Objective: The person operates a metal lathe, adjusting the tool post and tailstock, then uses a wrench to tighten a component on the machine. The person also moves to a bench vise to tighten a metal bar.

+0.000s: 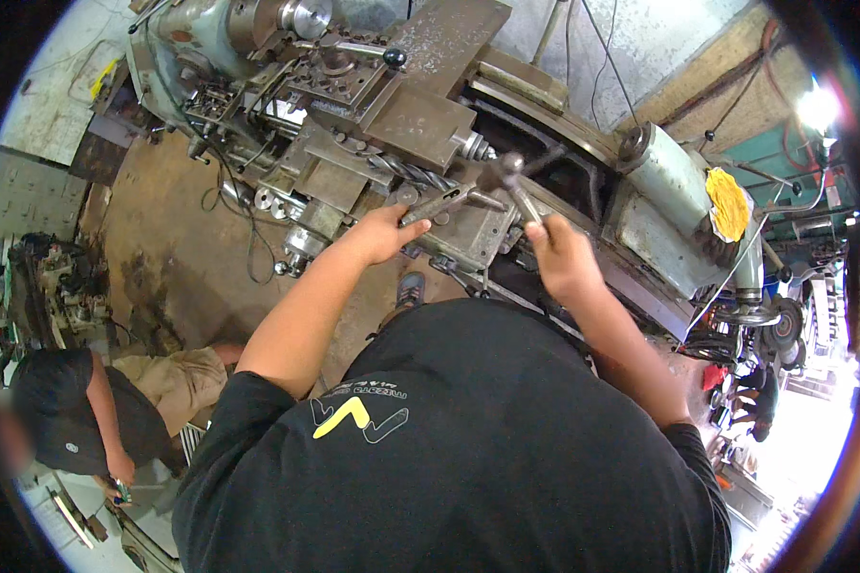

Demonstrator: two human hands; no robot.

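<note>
At the far left a second person in a dark cap and black shirt (72, 420) crouches on the stained workshop floor (162, 258). The left hand (384, 232) is closed on a long grey metal bar handle (437, 204) lying across the grey, oil-darkened metal lathe (420, 115) — near a large twist drill bit (413, 173). The right hand (561, 256), just beside and apart from the left, grips a second steel handle (521, 196) rising from the same hub. A yellow disc (728, 202) sits at the right.

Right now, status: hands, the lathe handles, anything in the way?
Left hand shut on flat grey steel lever. Right hand shut on thin dark metal handle. Large twist drill bit beside them; nothing blocking.
</note>
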